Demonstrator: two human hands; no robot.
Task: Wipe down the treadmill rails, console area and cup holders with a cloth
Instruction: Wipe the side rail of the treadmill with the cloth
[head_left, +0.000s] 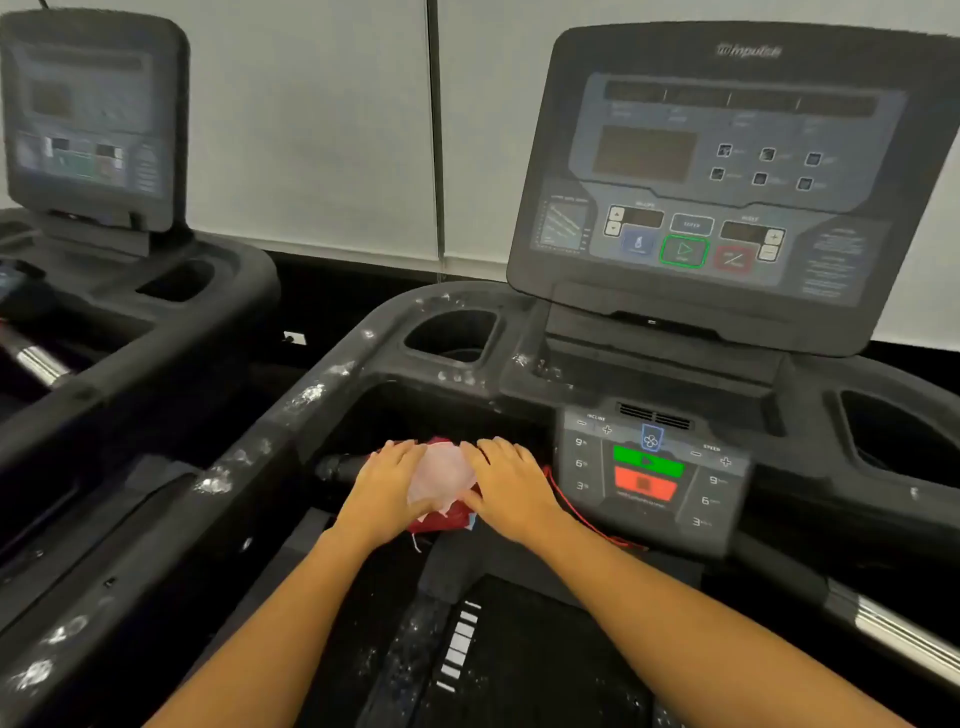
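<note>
A pink and red cloth (442, 480) lies bunched over the black front handlebar (340, 466) of the treadmill, left of the lower control panel (647, 475). My left hand (387, 480) and my right hand (506, 480) rest on either side of the cloth, fingers pressed onto it. The left rail (223, 480) carries several white smears. The left cup holder (451, 336) and right cup holder (893, 439) are dark pockets in the console deck. The upright console screen (722, 171) rises behind them.
A second treadmill (98, 260) stands close on the left. A red cord (576, 512) trails from the cloth toward the control panel. A chrome grip (893, 636) sticks out at lower right. The belt (524, 660) lies below my arms. A white wall is behind.
</note>
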